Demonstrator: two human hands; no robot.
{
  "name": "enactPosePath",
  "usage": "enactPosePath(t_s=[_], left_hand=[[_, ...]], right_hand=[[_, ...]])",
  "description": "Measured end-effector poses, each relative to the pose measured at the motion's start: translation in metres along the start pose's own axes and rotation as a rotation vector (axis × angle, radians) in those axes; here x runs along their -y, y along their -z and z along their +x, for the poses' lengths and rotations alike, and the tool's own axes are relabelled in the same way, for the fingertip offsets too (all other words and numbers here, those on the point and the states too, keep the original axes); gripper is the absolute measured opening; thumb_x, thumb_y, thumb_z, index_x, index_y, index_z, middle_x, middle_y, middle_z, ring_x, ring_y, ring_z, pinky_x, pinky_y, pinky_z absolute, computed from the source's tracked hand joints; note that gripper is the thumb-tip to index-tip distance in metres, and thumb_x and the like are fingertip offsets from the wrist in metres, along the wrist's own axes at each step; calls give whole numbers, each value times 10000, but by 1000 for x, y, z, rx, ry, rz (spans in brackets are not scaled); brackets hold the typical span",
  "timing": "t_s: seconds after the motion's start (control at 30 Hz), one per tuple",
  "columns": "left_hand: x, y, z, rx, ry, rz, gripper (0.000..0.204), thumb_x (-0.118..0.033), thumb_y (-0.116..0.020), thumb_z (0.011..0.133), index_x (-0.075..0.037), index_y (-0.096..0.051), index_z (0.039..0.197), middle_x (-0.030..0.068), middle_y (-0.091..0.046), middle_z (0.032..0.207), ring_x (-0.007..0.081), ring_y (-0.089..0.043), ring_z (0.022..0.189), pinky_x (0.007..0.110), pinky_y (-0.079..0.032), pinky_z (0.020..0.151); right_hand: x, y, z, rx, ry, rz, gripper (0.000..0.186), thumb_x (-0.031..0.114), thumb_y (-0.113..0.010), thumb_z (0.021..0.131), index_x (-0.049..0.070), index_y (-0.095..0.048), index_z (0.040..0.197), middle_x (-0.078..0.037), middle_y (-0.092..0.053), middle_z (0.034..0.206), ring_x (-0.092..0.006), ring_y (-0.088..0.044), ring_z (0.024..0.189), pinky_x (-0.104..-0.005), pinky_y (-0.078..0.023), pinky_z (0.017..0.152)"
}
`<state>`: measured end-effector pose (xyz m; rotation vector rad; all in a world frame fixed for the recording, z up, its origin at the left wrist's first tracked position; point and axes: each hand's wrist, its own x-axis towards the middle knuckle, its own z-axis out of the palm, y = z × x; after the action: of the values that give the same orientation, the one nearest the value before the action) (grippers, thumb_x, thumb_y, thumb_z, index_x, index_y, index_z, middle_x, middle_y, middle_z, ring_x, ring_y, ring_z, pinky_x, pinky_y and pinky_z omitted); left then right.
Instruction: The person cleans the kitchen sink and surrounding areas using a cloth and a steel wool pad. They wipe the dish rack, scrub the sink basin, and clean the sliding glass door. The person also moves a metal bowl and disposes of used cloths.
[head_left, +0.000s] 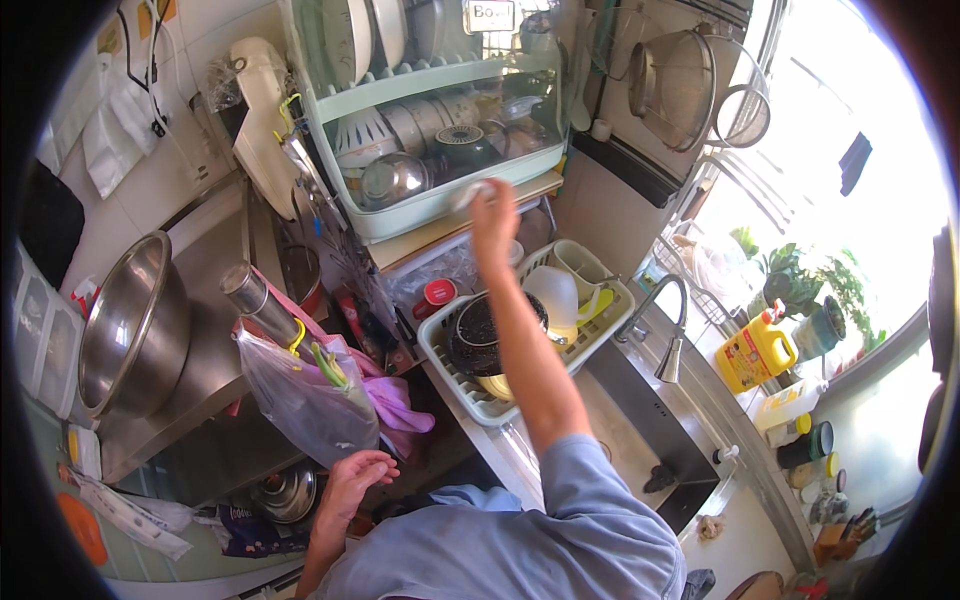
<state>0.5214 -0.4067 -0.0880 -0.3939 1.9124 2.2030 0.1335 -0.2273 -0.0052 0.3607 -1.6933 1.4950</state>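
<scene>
My right hand [492, 230] reaches over the dish rack to the front lower edge of the pale green dish cabinet [455, 195]. Its fingers are closed on a small white cloth-like thing [468, 194], blurred and mostly covered. Bowls and plates stand behind the cabinet's clear front. My left hand [355, 487] hangs low with loosely bent fingers and nothing visible in it. Closest to it are a clear plastic bag [300, 395] with green stalks inside and a pink-purple cloth [402, 405].
Under my right forearm, a pale dish rack [432, 350] holds a dark pan [475, 335] and a white jug [552, 292]. To its right is the sink [640, 400] with a curved tap [682, 300]. A large steel basin [135, 330] leans on the left counter.
</scene>
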Motion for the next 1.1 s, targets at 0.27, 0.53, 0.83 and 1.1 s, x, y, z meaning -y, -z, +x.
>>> enactPosePath(t_s=[0.27,0.53,0.83,1.1], left_hand=[[22,5,-3,-75,29,-40,251,-120,-576,894,69,-588,1058,148,-650,968,208,-650,871,300,-516,762],[2,-4,0,-105,13,-3,249,-111,-571,892,77,-585,1054,159,-652,955,218,-658,850,293,-522,747],[16,3,-1,-179,43,-33,224,-95,-569,888,70,-589,1038,167,-649,960,232,-660,841,306,-529,736],[-1,0,2,-151,-26,-14,237,-107,-566,886,71,-592,1039,159,-652,960,222,-656,840,301,-524,741]], right_hand=[[-61,19,31,-190,-203,17,332,120,-610,836,-47,-538,1113,-180,-576,1003,-262,-556,937,-371,-438,851],[-55,32,59,-100,-210,103,296,78,-551,826,-37,-550,1099,-195,-609,993,-277,-584,949,-363,-444,850],[-106,22,46,-245,-196,-22,270,51,-523,830,-67,-486,1070,-236,-532,1001,-336,-539,962,-396,-416,889],[-97,74,84,-80,-338,138,341,133,-534,850,-35,-557,1145,-184,-614,1010,-228,-573,893,-341,-442,820]])
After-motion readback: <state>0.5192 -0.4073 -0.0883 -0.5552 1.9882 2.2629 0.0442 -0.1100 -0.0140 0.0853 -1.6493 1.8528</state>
